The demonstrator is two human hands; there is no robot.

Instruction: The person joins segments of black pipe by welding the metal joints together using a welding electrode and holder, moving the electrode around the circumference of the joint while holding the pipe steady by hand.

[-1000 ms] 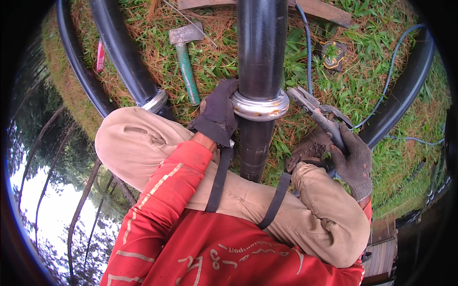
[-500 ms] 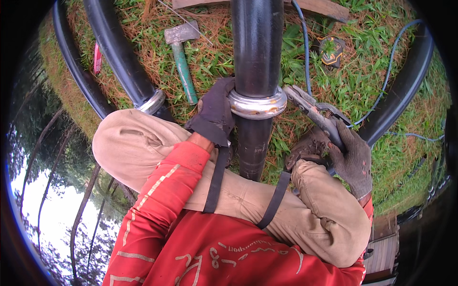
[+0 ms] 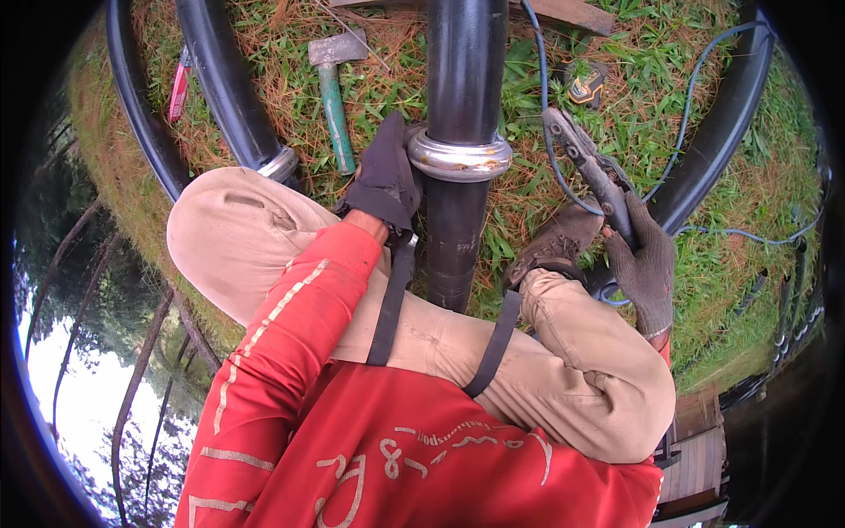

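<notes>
An upright-running black pipe [image 3: 466,70] lies before me, with a shiny metal collar [image 3: 458,163] around it, marked with rusty stains. My left hand [image 3: 377,176], in a dark glove, is just left of the pipe beside the collar; its fingers are mostly hidden. My right hand [image 3: 642,264], in a grey knitted glove, grips a worn metal plier-like tool [image 3: 581,150], its jaws up and right of the collar, apart from it. A blue hose [image 3: 547,158] runs behind that tool. My legs in beige trousers, with black straps, cross the lower part of the pipe.
A hammer [image 3: 334,110] with a green handle lies on the grass left of the pipe. A yellow-black tape measure [image 3: 588,88] lies right. More black pipes [image 3: 229,88] flank both sides, near a red object [image 3: 179,92]. A wooden plank [image 3: 563,14] is at the top, trees far left.
My right hand has swung the tool's jaws upward, away from the metal collar. The whole view has shifted slightly, with the pipe and ground appearing higher and further left.
</notes>
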